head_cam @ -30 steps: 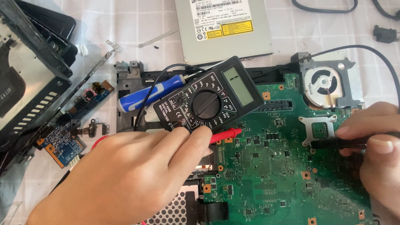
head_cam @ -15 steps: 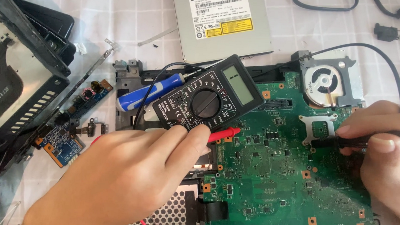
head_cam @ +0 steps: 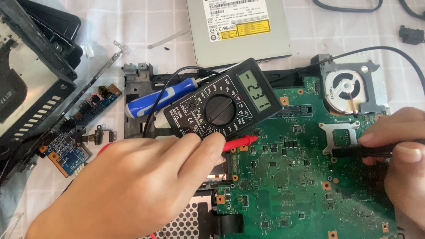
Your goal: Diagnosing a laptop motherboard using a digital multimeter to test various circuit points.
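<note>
The left hand [head_cam: 136, 188] pinches the red probe [head_cam: 238, 144], tip at the green board's [head_cam: 295, 196] left edge. The right hand [head_cam: 409, 164] grips the black probe [head_cam: 366, 151] closed, on the board's right part near the fan [head_cam: 347, 88]. The multimeter [head_cam: 223, 105] lies above the board's left edge. A slipping tip could bridge neighbouring contacts and short them.

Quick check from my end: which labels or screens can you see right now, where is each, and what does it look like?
Multimeter screen: grey rectangle with dark digits, on the black meter at centre.
Optical drive label: white sticker with barcodes, top centre on the grey drive.
Yellow label: small strip under the white sticker.
</note>
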